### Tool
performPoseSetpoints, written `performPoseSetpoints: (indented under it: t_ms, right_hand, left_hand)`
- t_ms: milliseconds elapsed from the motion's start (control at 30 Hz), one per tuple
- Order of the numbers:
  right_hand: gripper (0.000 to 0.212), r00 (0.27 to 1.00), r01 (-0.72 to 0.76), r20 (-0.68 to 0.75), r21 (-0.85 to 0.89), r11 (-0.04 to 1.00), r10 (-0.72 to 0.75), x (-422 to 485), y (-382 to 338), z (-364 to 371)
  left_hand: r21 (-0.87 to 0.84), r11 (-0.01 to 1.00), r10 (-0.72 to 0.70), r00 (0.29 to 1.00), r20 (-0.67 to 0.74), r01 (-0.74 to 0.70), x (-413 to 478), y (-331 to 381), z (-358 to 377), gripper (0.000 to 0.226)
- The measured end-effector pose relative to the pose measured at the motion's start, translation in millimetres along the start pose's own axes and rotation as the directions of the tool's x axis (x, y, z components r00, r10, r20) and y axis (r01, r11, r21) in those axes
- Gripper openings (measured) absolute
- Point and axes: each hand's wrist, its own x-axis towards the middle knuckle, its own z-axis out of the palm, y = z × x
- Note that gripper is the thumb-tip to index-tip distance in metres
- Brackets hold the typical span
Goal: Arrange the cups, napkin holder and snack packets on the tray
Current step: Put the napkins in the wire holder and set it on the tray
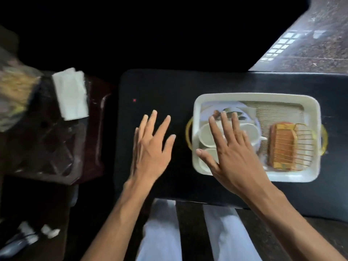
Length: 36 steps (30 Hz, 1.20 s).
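Ok, nearest first: my left hand (152,147) is over the black table (160,87), just left of the tray (282,178), fingers straight and spread, holding nothing. My right hand (231,153) is over the tray's left half, fingers also straight and spread, nothing gripped. Can't tell if it touches what's below it.

In the tray's left half are the white cups (207,136). Two show by the left rim and one is partly under my thumb. A cup handle sticks out from under my palm toward the tray's middle.

In the right half is a gold wire napkin holder (303,147) with an orange block (280,146) in it.

At the far left of the tray, past my fingertips, is something white and bluish (248,115), too blurred to name. A woven liner (273,113) shows at far right.

Well left of the tray is a white folded napkin stack (71,93).
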Motion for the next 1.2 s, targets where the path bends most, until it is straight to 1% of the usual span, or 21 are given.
performPoseSetpoints:
  t_ms: [133, 267, 333, 467, 600, 733, 767, 833, 900, 967, 1133, 1200]
  right_hand:
    - [0.090, 0.994, 0.105, -0.014, -0.069, 0.992, -0.107, 30, -64, 13]
    - [0.092, 0.981, 0.194, -0.003, -0.072, 0.978, -0.195, 64, -133, 26]
    - [0.090, 0.974, 0.225, -0.004, -0.080, 0.971, -0.226, 82, -164, 34]
    - [0.085, 0.960, 0.279, 0.014, -0.127, 0.952, -0.279, 120, -222, 47]
    - [0.082, 0.957, 0.287, 0.001, -0.173, 0.942, -0.292, 154, -268, 57]
    - [0.077, 0.963, 0.266, 0.024, -0.205, 0.942, -0.267, 178, -294, 66]
    - [0.075, 0.965, 0.260, 0.034, -0.212, 0.942, -0.259, 182, -298, 69]
    - [0.072, 0.968, 0.249, 0.054, -0.225, 0.942, -0.243, 188, -303, 74]
    - [0.069, 0.970, 0.243, 0.071, -0.237, 0.941, -0.233, 190, -306, 78]
    - [0.068, 0.971, 0.237, 0.075, -0.243, 0.941, -0.225, 191, -307, 82]
    - [0.069, 0.975, 0.222, 0.048, -0.219, 0.950, -0.217, 192, -311, 87]
    - [0.069, 0.974, 0.226, 0.042, -0.206, 0.952, -0.222, 192, -312, 86]
  left_hand:
    - [0.161, 0.982, -0.083, 0.989, -0.123, 0.102, 3, -81, -43, 0.057]
    - [0.218, 0.960, -0.137, 0.973, -0.184, 0.176, 10, -145, -78, 0.057]
    - [0.191, 0.961, -0.165, 0.967, -0.192, 0.202, 17, -171, -91, 0.055]
    - [0.052, 0.965, -0.243, 0.951, -0.192, 0.257, 38, -210, -110, 0.053]
    - [0.070, 0.965, -0.233, 0.949, -0.211, 0.253, 60, -231, -122, 0.052]
    - [0.110, 0.972, -0.178, 0.956, -0.233, 0.207, 74, -242, -128, 0.049]
    - [0.086, 0.977, -0.169, 0.956, -0.239, 0.194, 78, -244, -128, 0.048]
    - [-0.041, 0.982, -0.188, 0.951, -0.247, 0.183, 84, -247, -126, 0.046]
    - [-0.213, 0.955, -0.259, 0.934, -0.244, 0.209, 89, -247, -124, 0.045]
    - [-0.333, 0.907, -0.344, 0.910, -0.232, 0.259, 94, -248, -124, 0.046]
    - [-0.468, 0.831, -0.437, 0.873, -0.216, 0.300, 103, -252, -126, 0.048]
    - [-0.538, 0.786, -0.473, 0.856, -0.209, 0.303, 105, -253, -128, 0.054]
